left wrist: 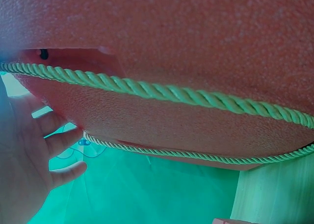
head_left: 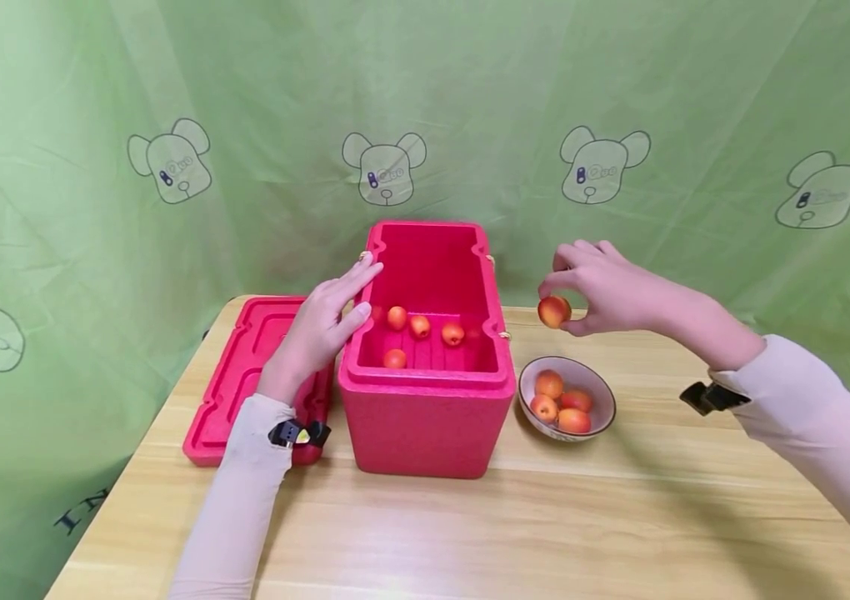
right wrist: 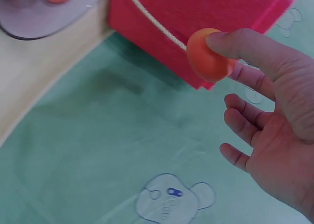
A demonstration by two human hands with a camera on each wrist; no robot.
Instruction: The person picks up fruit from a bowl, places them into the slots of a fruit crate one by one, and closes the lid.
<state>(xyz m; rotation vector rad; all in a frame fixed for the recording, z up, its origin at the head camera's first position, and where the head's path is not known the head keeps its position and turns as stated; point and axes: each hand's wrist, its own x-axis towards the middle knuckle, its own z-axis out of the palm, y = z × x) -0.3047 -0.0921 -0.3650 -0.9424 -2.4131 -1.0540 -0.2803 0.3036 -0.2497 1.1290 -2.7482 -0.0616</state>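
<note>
Thumb and fingers of my right hand [head_left: 608, 287] pinch an orange-red apricot [head_left: 554, 312] in the air, to the right of the red foam box [head_left: 425, 429] and above the bowl. In the right wrist view the apricot [right wrist: 208, 55] sits between thumb and index finger, the other fingers loosely bent. My left hand [head_left: 323, 321] rests with extended fingers on the box's left rim. Inside the lidless box, several apricots [head_left: 420, 326] lie on the floor. A light bowl [head_left: 603, 392] with a dark rim stands right of the box and holds several more apricots [head_left: 573, 420].
The red lid [head_left: 218, 417] lies flat on the wooden table [head_left: 582, 525], left of the box and partly under my left forearm. Twisted rope [left wrist: 186, 96] runs along the box's side. Behind the table hangs a green curtain [head_left: 485, 100] with bear-head drawings.
</note>
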